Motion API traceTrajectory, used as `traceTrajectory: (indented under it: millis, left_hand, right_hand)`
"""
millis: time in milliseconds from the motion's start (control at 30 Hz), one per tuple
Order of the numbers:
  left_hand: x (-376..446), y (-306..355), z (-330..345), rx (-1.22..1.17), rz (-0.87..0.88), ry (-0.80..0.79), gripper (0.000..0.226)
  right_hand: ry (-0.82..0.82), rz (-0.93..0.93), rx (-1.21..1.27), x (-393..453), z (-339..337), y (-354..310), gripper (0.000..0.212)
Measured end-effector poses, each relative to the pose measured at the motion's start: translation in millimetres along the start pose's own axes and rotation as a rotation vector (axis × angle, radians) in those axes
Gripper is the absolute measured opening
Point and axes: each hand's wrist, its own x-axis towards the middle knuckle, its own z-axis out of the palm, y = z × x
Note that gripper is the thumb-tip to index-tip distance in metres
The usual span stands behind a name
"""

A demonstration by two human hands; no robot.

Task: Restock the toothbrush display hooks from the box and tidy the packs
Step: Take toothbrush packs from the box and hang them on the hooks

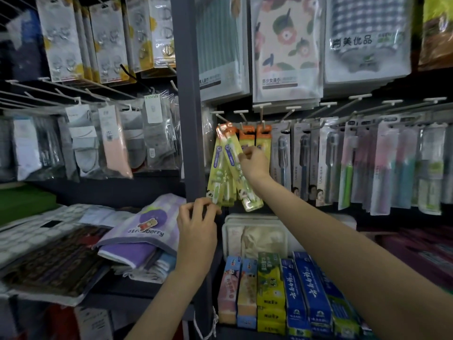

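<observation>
Toothbrush packs look light, stiff and slippery; the left hand pinches their bottom edge, the right hand pinches one mid-pack.

A single wide-angle head-worn view looks forward and slightly down from close range at a dark hook-lined shop display wall, with both bare forearms reaching in from the bottom edge and the frame edges visibly bowed.

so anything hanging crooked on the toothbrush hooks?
Yes. The front yellow toothbrush packs on the leftmost hook splay at crossed angles, unlike the straight orange-topped packs beside them. The left hand and right hand hold them.
</observation>
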Motion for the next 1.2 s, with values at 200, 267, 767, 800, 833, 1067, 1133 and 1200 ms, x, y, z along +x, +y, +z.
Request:
traceTrajectory:
  millis: [200, 267, 767, 800, 833, 1067, 1133, 1200]
  left_hand:
    - [-5, 10, -7, -0.003, -0.056, 0.007, 0.03]
    - [-11, 28, -10, 0.0, -0.104, -0.015, 0.03]
    - [-138, 353, 45, -0.669, 0.211, -0.606, 0.014]
    - [-150, 380, 46, -0.701, 0.24, -0.605, 0.013]
    - [-162, 408, 47, -0.728, 0.26, -0.611, 0.016]
    - [-240, 577, 52, -0.746, 0.205, -0.83, 0.024]
    - [-264, 598, 52, -0.683, 0.175, -0.963, 0.019]
    - [-283, 605, 51, -0.616, 0.149, -1.11, 0.024]
  right_hand:
    - [-0.232, 0.21, -0.072, -19, -36, 35, 0.023]
    - [-0.289, 0.218, -0.164, -34, -69, 52, 0.035]
    - [-0.03, 0.751, -0.456, -247, -473, 242, 0.011]
    - [-0.026, 0.815, -0.462, -263, -498, 256, 0.014]
    - [-0.039, 0.85, -0.486, -277, -524, 271, 0.016]
    - [-0.306, 1.098, -0.433, -361, -631, 369, 0.026]
    - [-0.409, 1.079, -0.534, -383, -637, 394, 0.025]
    - [-0.479, 1.108, -0.525, -403, -636, 416, 0.035]
